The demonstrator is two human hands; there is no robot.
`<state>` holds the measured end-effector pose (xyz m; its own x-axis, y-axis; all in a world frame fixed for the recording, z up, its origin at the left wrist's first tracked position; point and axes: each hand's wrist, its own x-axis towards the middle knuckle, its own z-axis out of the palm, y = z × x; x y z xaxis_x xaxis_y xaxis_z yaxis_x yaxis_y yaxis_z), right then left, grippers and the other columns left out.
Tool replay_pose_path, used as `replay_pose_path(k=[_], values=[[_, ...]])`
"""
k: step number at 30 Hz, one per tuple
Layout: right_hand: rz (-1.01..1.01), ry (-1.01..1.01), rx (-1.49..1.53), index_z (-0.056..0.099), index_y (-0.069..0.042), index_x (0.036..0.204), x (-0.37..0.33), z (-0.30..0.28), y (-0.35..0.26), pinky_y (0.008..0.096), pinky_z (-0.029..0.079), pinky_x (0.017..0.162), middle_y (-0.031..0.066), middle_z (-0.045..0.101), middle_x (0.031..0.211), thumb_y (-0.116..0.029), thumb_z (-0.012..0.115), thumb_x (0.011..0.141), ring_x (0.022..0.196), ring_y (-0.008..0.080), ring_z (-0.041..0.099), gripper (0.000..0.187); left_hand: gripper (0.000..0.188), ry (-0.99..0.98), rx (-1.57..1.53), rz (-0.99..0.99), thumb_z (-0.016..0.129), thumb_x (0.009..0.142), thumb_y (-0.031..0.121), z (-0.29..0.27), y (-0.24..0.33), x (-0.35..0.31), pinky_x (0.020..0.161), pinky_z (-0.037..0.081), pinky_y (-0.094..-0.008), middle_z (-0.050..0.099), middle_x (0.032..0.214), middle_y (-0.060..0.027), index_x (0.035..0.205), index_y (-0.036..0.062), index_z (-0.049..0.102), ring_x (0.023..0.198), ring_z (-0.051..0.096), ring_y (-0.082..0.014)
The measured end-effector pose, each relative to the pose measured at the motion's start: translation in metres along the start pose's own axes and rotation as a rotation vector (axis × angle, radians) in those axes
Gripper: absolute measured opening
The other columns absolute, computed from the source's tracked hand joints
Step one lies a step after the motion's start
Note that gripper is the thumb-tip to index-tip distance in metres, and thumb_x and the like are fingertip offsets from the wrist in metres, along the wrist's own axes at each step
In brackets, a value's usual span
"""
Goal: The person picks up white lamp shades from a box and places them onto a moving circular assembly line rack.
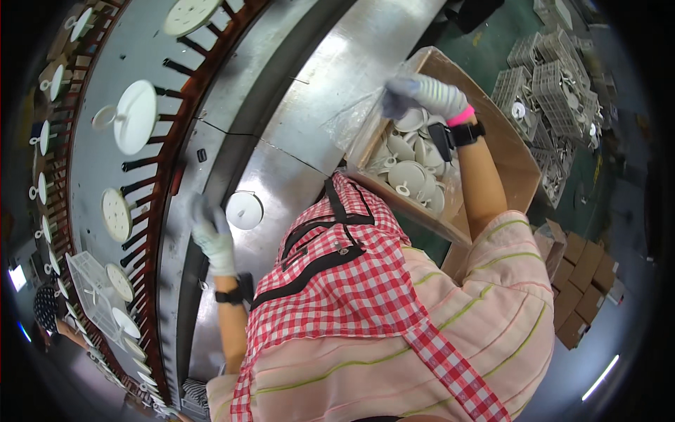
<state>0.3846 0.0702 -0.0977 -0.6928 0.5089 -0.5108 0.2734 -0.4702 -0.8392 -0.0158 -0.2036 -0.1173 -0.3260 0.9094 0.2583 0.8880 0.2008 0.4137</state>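
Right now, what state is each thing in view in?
Left hand: gloved, blurred, grip unclear
Right hand: gloved, blurred, grip unclear
Cardboard box: open, holding white discs
Lone white disc: lying on the metal table
Peg rack: partly loaded
Grey crates: stacked
Brown cartons: stacked

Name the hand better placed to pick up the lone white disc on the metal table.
Probably the left hand: though blurred, it is close beside the white disc on the metal table. The right hand is over at the cardboard box, farther from the disc.
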Motion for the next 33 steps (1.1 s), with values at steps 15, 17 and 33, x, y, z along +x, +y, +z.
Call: replay_pose_path(k=[15, 17, 33], values=[[0.124, -0.235, -1.726, 0.065, -0.015, 0.098, -0.040, 0.033, 0.282, 0.0343, 0.049, 0.077, 0.0054, 0.060, 0.103, -0.016, 0.050, 0.081, 0.092, 0.0234, 0.060, 0.022, 0.031, -0.435, -0.233, -0.315, 0.056, 0.083, 0.013, 0.039, -0.026, -0.087, 0.082, 0.047, -0.0362, 0.061, 0.100, -0.0182, 0.112, 0.0032, 0.053, 0.090, 0.061, -0.0298], [0.099, 0.001, -1.562, 0.065, -0.013, 0.093, -0.051, 0.012, 0.299, 0.0355, 0.047, 0.081, 0.0087, 0.057, 0.103, -0.017, 0.053, 0.078, 0.098, 0.0255, 0.057, 0.019, 0.029, -0.426, -0.225, -0.330, 0.056, 0.082, 0.014, 0.039, -0.017, -0.084, 0.081, 0.047, -0.0374, 0.062, 0.100, -0.0184, 0.109, 0.0046, 0.055, 0.090, 0.061, -0.0309], [-1.018, 1.100, -0.335, 0.051, -0.004, 0.088, 0.028, -0.038, -0.026, 0.0282, 0.043, 0.066, 0.0051, 0.053, 0.080, -0.014, 0.063, 0.077, 0.070, 0.0132, 0.047, 0.019, 0.029, -0.498, -0.168, -0.428, 0.052, 0.084, 0.021, 0.052, -0.003, -0.113, 0.084, 0.045, -0.0390, 0.059, 0.105, -0.0192, 0.108, 0.0050, 0.057, 0.096, 0.057, -0.0332]])
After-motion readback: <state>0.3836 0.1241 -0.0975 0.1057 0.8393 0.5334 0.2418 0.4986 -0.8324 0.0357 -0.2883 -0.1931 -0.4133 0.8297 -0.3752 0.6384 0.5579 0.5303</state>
